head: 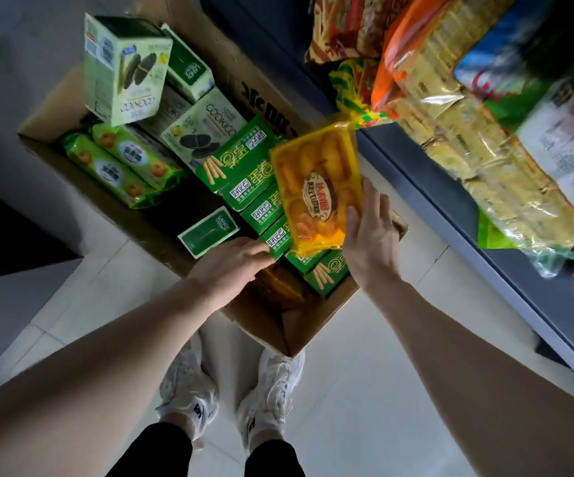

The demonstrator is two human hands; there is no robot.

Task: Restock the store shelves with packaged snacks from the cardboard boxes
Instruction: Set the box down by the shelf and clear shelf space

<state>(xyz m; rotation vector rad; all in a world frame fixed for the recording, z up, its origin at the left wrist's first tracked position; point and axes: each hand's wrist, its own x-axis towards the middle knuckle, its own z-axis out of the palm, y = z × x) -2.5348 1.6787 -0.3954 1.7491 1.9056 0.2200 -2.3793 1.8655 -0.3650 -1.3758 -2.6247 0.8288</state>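
An open cardboard box (316, 325) stands on the floor in front of my feet, full of green snack boxes (241, 166), pale cookie boxes (125, 70) and green biscuit rolls (113, 166). My right hand (371, 235) holds a yellow tray pack of pastries (316, 187) above the box, fingers along its right edge. My left hand (234, 259) reaches down into the near end of the box, fingers against a green box (278, 241); its grip is hidden. More yellow packs (278, 290) lie low in the box under it.
A grey-blue store shelf (450, 215) runs along the right, stacked with large bagged snacks (485, 132) that overhang its edge. White tiled floor (364, 390) lies around my white shoes (268, 390). A dark area sits at the left.
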